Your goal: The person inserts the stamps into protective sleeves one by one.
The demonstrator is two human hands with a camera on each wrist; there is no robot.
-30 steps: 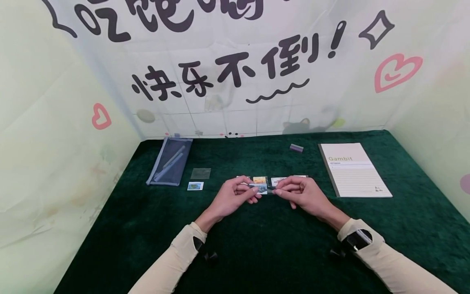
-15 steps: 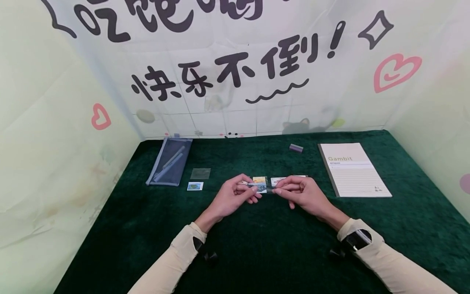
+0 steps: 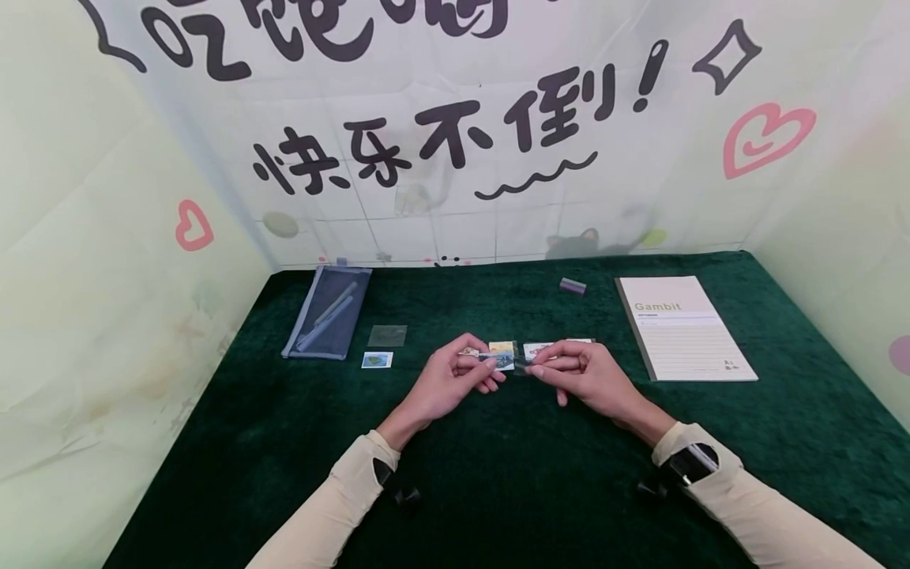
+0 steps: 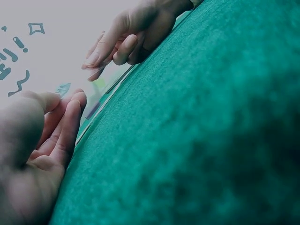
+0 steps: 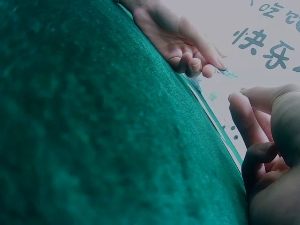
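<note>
In the head view my left hand (image 3: pixel 451 378) pinches a small stamp-like picture card (image 3: pixel 504 361) in blue tones between thumb and fingers. Facing it, my right hand (image 3: pixel 586 379) pinches the edge of a small clear plastic sleeve (image 3: pixel 521 368), which lies close to the card's right edge. Whether the card's edge is inside the sleeve I cannot tell. Both hands are raised over the green cloth, as the wrist views show. Behind them lie an orange card (image 3: pixel 502 347) and a white card with a dark print (image 3: pixel 538 351), both partly hidden by the hands.
Another blue-green stamp (image 3: pixel 377 360) lies left, below a clear sleeve (image 3: pixel 387 336). A blue mesh pouch (image 3: pixel 329 312) with pens stands further left. A purple eraser-like block (image 3: pixel 573 286) is at the back, and a notebook (image 3: pixel 686 328) lies right.
Both hands stay almost still. The blue card has shifted very slightly up and left, and a little more of the clear sleeve shows between the hands.
</note>
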